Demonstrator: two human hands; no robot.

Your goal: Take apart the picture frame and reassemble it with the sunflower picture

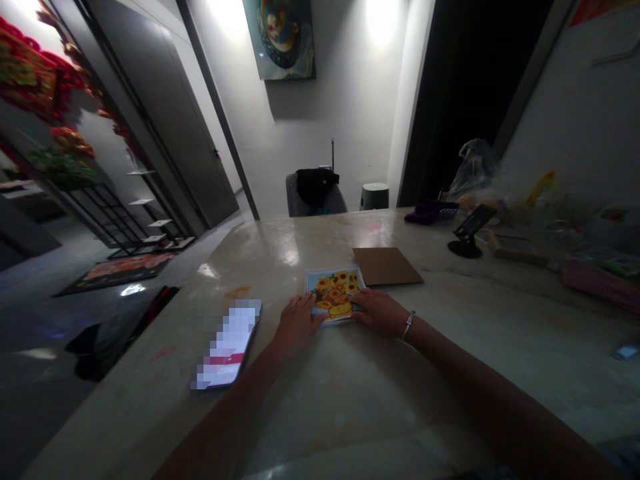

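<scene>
A small sunflower picture [336, 291] with a pale border lies on the marble table [350, 400]. My left hand [299, 323] rests at its left edge, fingers along the border and thumb near the lower edge. On the right side, my right hand [381, 312] touches the picture's edge with its fingertips; a bracelet circles that wrist. Both hands appear to hold the picture between them. A brown square board [387, 265] lies flat just behind and to the right of the picture.
A phone [230, 343] with a lit screen lies left of my left forearm. Toward the back right are a black stand [470, 233], a purple item [430, 211], a wooden frame [515, 247] and plastic bags [477, 173]. A chair [300, 200] stands beyond the table.
</scene>
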